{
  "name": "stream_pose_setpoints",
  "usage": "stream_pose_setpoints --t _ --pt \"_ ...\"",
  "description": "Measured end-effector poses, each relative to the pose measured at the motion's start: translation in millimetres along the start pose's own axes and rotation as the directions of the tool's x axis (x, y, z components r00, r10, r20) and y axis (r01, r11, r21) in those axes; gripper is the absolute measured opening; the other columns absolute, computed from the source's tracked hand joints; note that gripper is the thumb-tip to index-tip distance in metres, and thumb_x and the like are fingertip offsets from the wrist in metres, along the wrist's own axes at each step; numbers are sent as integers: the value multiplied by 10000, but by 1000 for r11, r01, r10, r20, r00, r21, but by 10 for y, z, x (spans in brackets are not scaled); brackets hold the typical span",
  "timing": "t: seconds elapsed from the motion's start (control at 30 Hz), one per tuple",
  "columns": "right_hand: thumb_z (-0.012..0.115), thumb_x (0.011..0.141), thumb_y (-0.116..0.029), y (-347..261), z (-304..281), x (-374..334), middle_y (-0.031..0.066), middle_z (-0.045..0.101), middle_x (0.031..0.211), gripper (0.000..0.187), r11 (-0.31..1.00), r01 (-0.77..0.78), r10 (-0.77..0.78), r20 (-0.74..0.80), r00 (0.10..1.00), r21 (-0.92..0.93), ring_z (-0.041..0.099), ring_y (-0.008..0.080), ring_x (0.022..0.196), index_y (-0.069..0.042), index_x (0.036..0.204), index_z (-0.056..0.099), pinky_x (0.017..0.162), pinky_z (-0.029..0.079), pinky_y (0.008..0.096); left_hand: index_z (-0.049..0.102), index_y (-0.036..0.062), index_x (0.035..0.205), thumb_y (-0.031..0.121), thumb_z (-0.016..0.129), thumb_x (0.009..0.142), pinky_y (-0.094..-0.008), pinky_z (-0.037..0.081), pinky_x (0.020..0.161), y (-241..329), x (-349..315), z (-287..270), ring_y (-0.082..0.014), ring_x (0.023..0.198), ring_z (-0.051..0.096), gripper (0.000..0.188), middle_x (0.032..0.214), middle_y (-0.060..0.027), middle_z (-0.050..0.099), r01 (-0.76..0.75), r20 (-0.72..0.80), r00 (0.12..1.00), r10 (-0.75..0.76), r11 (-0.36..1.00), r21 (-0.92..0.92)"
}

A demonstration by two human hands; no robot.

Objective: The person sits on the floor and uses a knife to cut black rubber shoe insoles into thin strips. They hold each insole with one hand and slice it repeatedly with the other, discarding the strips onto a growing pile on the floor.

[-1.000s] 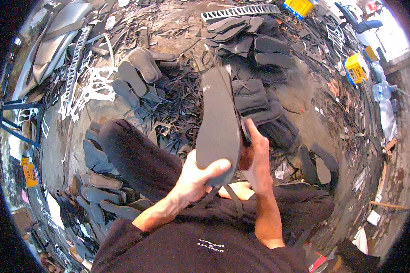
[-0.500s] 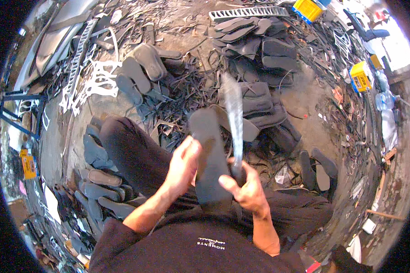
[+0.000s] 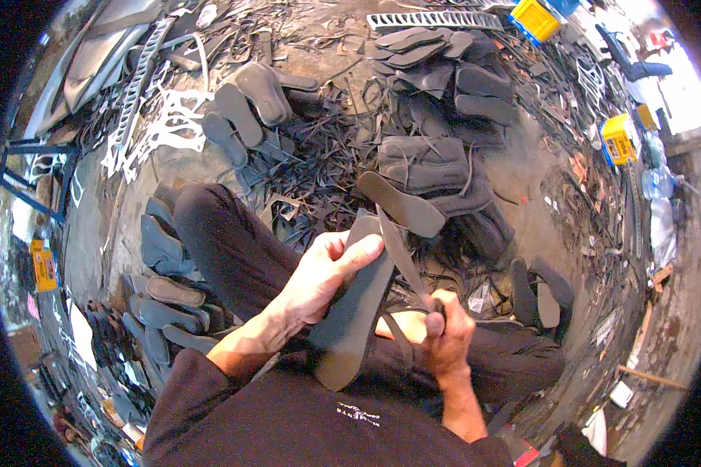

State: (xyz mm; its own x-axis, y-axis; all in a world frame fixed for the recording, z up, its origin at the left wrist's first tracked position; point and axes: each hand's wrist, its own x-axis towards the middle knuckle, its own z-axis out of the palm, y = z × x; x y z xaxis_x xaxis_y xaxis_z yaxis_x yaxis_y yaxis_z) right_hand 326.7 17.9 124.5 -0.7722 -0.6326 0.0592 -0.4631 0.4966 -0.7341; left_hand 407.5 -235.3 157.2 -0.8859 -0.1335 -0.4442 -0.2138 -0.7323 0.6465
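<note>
Fingers of the left hand clamp the dark grey rubber sole, its long axis running away over the lap; right hand grips a thin blade against its right edge.

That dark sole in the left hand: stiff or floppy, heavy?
Probably light: the left hand props the dark sole with fingers alone. Likely semi-stiff; it stays flat though held near one end. The trimmed strip by the right hand suggests soft, cuttable material.

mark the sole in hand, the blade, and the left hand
dark sole (image 3: pixel 350 319), head view, middle of its flat face
blade (image 3: pixel 401 253), head view, mid-length of the flat
left hand (image 3: pixel 319 280), head view, back of the hand
</note>
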Motion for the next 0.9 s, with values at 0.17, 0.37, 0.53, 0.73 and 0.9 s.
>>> stream_pose_setpoints --t 0.17,0.37,0.53,0.73,0.9 --pt "474 1099 -584 -607 -765 554 166 581 718 605 994 -74 46 297 954 85 595 339 635 -12 989 640 639 485 435 765 53 1081 338 787 1014 -246 548 681 32 -73 152 -53 755 662 294 914 20 755 -29 97 995 19 994 106" --pt "446 1152 -481 -665 -768 1120 142 629 799 524 993 -103 54 573 818 53 622 268 746 -4 1020 617 730 505 425 775 18 1063 269 837 976 -281 559 737 -10 -126 518 -58 801 670 273 882 14 754 -62 245 970 -3 965 256" --pt "348 1119 -671 -360 -679 1042 -22 474 643 647 540 -459 142 460 876 705 380 57 492 -82 1006 591 460 356 242 737 75 973 180 812 978 -300 569 735 347 0 7 -93 844 701 129 964 -26 760 -584 -477 625 617 776 238" --pt "449 1139 -560 -355 379 658 -41 459 648 513 794 -269 162 235 958 545 426 53 537 -83 1022 598 480 345 242 678 103 1220 254 774 1005 -303 582 740 -122 -26 -228 -131 920 717 280 1062 2 743 -403 -510 770 382 912 75" --pt "492 1122 -425 -523 838 264 152 585 748 401 968 50 -54 9 999 247 596 336 634 -38 1134 596 584 468 441 683 118 1210 334 761 1023 -313 571 740 -92 -50 -23 -109 894 711 297 1067 6 753 -585 -550 730 406 787 -195"
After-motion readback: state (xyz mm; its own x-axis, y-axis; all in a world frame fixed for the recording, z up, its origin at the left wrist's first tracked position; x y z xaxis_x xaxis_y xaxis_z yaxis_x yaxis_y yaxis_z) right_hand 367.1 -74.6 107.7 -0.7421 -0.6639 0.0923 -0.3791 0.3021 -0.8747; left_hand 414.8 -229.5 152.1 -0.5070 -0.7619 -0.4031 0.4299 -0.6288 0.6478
